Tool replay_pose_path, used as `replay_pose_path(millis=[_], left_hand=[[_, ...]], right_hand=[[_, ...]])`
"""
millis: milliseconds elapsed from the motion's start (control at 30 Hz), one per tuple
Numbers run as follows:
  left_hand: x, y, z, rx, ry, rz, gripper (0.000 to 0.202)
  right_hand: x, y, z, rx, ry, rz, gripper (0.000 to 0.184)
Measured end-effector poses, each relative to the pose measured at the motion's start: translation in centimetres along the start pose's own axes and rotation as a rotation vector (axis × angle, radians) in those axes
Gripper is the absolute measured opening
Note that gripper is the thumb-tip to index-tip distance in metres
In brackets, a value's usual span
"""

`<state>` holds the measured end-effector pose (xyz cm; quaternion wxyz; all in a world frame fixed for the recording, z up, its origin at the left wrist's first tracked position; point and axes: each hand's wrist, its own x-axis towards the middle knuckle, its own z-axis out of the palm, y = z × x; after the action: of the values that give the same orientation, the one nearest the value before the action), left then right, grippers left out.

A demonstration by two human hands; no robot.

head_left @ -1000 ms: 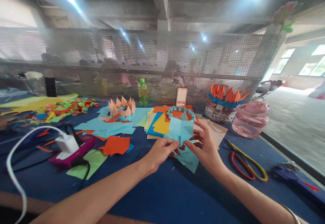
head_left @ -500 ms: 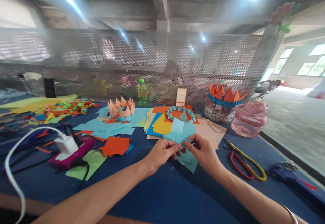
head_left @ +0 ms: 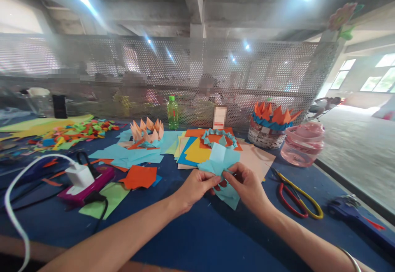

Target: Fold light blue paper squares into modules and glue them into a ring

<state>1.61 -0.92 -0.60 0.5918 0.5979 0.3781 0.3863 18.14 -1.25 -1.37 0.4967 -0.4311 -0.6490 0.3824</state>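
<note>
One folded square of light-blue paper (head_left: 219,166) is pinched between two bare hands just above a blue-topped counter (head_left: 173,239), at the middle of the view, one flap standing up and another hanging toward the counter. The left hand (head_left: 196,187) and right hand (head_left: 247,186) meet at its centre, the fingers (head_left: 210,178) of each curled closed on the folds from either side, with only a small gap between the two hands. The sheet looks light and thin, soft enough to crease under a careless press, and is likely best held at its folded edges, where the layers lend some stiffness. Just ahead lie a fanned stack of coloured paper (head_left: 194,152) and a ring of folded blue paper (head_left: 219,134); to the left, a peach paper crown (head_left: 147,132) and an orange paper scrap (head_left: 138,176); to the right, red-and-yellow-handled scissors (head_left: 296,200) and a pink plastic tub (head_left: 304,144). Beyond, a woven basket (head_left: 267,137) carries an orange-and-blue paper crown (head_left: 271,117), and a green bottle (head_left: 173,113) stands before a perforated metal screen (head_left: 185,58), under a concrete ceiling (head_left: 148,12), with a co-worker (head_left: 208,87) blurred behind it.
</note>
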Motion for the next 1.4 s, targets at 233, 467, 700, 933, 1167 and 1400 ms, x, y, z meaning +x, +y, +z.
replay_pose_path(millis=[233,467,700,933,1167,1400], left_hand=[[-0.04,0.11,0.04,-0.015,0.015,-0.033,0.032],[-0.02,0.01,0.17,0.025,0.013,-0.013,0.032],[0.02,0.05,0.28,0.064,0.056,-0.015,0.03],[0.12,-0.01,0.33,0.08,0.085,0.002,0.03],[0.07,-0.08,0.26,0.036,0.087,-0.003,0.029],[0.14,0.13,0.27,0.022,0.087,-0.011,0.027]], right_hand=[[-0.06,-0.17,0.2,-0.022,0.027,-0.01,0.023],[-0.14,-0.18,0.24,-0.068,0.044,-0.047,0.02],[-0.31,0.07,0.37,-0.133,0.054,-0.057,0.019],[-0.2,0.09,0.33,-0.196,0.08,-0.062,0.021],[0.06,0.34,0.28,-0.212,0.146,-0.101,0.018],[-0.17,0.63,0.04,-0.09,0.091,-0.104,0.016]])
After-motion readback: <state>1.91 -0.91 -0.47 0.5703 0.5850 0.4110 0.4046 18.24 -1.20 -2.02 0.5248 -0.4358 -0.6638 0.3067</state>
